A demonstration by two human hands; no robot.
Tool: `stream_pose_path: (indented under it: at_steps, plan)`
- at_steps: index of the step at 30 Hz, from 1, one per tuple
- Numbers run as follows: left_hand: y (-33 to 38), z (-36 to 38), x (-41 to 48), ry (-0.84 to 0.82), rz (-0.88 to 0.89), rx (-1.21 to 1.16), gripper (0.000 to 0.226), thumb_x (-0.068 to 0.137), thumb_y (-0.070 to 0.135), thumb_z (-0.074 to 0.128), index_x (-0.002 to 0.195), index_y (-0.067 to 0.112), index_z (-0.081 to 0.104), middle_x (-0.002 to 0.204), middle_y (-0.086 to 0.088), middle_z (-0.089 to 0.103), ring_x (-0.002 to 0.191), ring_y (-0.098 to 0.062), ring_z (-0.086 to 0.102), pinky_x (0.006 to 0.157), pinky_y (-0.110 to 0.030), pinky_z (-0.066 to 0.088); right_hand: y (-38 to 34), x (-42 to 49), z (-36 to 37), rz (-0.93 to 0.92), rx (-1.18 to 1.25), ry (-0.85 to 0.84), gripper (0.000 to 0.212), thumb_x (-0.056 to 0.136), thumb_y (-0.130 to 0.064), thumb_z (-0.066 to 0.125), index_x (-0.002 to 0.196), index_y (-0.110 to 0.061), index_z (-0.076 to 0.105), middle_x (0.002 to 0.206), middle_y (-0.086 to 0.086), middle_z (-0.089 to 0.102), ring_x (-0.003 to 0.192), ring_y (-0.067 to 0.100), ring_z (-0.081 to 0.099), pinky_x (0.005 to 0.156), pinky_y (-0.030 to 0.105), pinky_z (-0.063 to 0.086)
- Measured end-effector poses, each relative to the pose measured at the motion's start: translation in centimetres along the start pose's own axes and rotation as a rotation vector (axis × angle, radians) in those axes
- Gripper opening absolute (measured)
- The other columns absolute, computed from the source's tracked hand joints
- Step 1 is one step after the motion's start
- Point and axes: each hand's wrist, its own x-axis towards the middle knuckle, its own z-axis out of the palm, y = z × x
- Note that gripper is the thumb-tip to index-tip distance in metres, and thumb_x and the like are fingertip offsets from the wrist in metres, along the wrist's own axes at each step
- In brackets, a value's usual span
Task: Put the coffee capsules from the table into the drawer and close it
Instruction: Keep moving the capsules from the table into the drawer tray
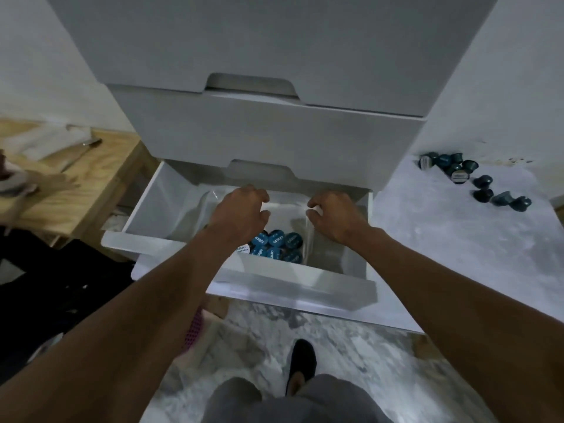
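Capsules [459,175] are still waiting on the table [442,239], a loose dark cluster near the wall on my right, some upright and some tipped on their sides, well apart from the drawer [290,282]. Another batch [276,244] already sits inside the drawer, foil lids up and packed touching one another, in what looks like a clear bag [309,236]. I judge these capsules light and rigid, with thin shells that could dent and tapered sides that let them roll. I would take each by the rim or scoop a few in a cupped palm, not squeeze the body. My left hand [241,215] and right hand [335,216] are both down in the drawer with fingers curled; each seems to pinch the bag's edge, holding its mouth apart above the stored capsules, though the film is too clear for me to be sure of the contact. The drawer is the lowest of a white stack [262,132], pulled well out, with the fronts above it closed. The table is pale and marbled, and smooth by the look of it, so a nudged capsule may skid. To my left stands a wooden bench [91,184] carrying white scraps and a metal tool. Below me I see patterned floor [335,346] and a dark shoe [302,361].
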Motion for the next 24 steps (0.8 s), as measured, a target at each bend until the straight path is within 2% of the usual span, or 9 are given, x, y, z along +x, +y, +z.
stream_pose_path:
  at_steps: [5, 10, 16, 21, 24]
  plan:
    - [2.3, -1.8, -2.4, 0.017, 0.099, 0.011, 0.035, 0.09, 0.027, 0.059, 0.122, 0.014, 0.059, 0.123, -0.007, 0.061, 0.111, -0.025, 0.057, 0.094, -0.033, 0.043, -0.4, -5.2, -2.9, 0.02, -0.009, 0.141, 0.027, 0.092, -0.022, 0.052, 0.106, -0.005, 0.069, 0.103, 0.015, 0.071, 0.095, 0.032, 0.064, 0.081, 0.031, 0.047]
    - [7.2, -2.7, -4.8, 0.035, 0.237, -0.023, 0.032, 0.088, 0.026, 0.058, 0.115, 0.009, 0.062, 0.113, -0.014, 0.063, 0.103, -0.031, 0.058, 0.09, -0.04, 0.047, 0.8, -12.1, -5.9, 0.058, -0.071, 0.208, 0.027, 0.092, -0.024, 0.054, 0.111, -0.009, 0.067, 0.113, 0.011, 0.067, 0.102, 0.028, 0.062, 0.087, 0.033, 0.046]
    - [13.0, -2.5, -8.8, 0.058, 0.282, 0.006, 0.024, 0.086, 0.019, 0.054, 0.103, 0.006, 0.064, 0.105, -0.014, 0.064, 0.097, -0.031, 0.059, 0.083, -0.038, 0.049, 5.1, -17.7, -8.7, 0.142, -0.14, 0.2, 0.032, 0.092, -0.028, 0.053, 0.117, -0.01, 0.063, 0.119, 0.009, 0.065, 0.11, 0.025, 0.059, 0.091, 0.034, 0.047]
    - [20.6, -1.3, -9.7, 0.107, 0.282, 0.056, 0.022, 0.087, 0.017, 0.052, 0.103, 0.005, 0.061, 0.104, -0.014, 0.063, 0.095, -0.031, 0.058, 0.079, -0.037, 0.045, 9.8, -20.4, -11.0, 0.148, -0.18, 0.248, 0.029, 0.09, -0.023, 0.053, 0.109, -0.003, 0.063, 0.11, 0.014, 0.065, 0.101, 0.031, 0.06, 0.086, 0.04, 0.05]
    - [26.4, 0.1, -9.8, 0.134, 0.273, 0.045, 0.026, 0.089, 0.018, 0.052, 0.108, 0.003, 0.06, 0.108, -0.017, 0.061, 0.099, -0.033, 0.057, 0.083, -0.039, 0.046, 14.0, -22.7, -13.0, 0.164, -0.202, 0.272, 0.028, 0.089, -0.022, 0.052, 0.106, -0.001, 0.062, 0.11, 0.016, 0.063, 0.1, 0.033, 0.059, 0.085, 0.043, 0.05]
